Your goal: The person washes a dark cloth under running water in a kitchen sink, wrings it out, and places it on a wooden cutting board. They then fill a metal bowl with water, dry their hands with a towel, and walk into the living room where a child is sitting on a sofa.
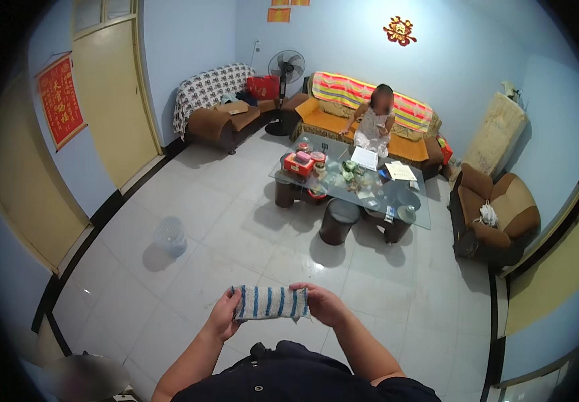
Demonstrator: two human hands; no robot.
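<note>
A folded cloth (pixel 271 303), pale grey with blue stripes, is stretched level in front of my body. It looks like a small towel or cleaning rag. My left hand (pixel 223 315) grips its left end, thumb on the front face. At the opposite end my right hand (pixel 324 305) holds the upper corner, fingers curled behind it. The fingers behind the cloth are partly hidden.
Ahead stands a glass coffee table (pixel 343 191) with boxes, papers and jars; a dark stool (pixel 339 221) is before it. A person (pixel 374 127) sits on the orange sofa (pixel 326 120). A clear plastic bin (pixel 170 236) stands left, an armchair (pixel 494 214) right.
</note>
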